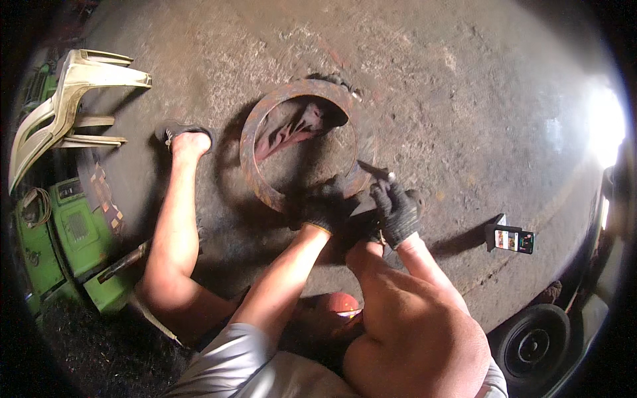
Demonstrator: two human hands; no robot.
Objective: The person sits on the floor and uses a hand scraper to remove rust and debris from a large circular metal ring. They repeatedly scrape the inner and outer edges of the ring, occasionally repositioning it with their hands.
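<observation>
A rusty flat metal ring (248, 149) lies on the worn concrete floor in front of me. My left hand (326, 204), in a dark knit glove, grips its near edge, with the fingers partly lost in shadow. Just to the right, my right hand (399, 211), gloved in grey, is closed with its fingers curled by the ring's near right edge. A dark, narrow pointed piece (373, 168) and a small bright tip show at its fingers; what it holds is unclear. Inside the ring lies a crumpled dark and pinkish cloth (292, 136).
A cream plastic chair (73, 86) stands at the far left, beside green machinery (79, 225). A phone (514, 239) leans on a small stand at right. A wheel (533, 346) is at lower right. My bare legs flank the work; an orange rounded object (342, 303) sits between them.
</observation>
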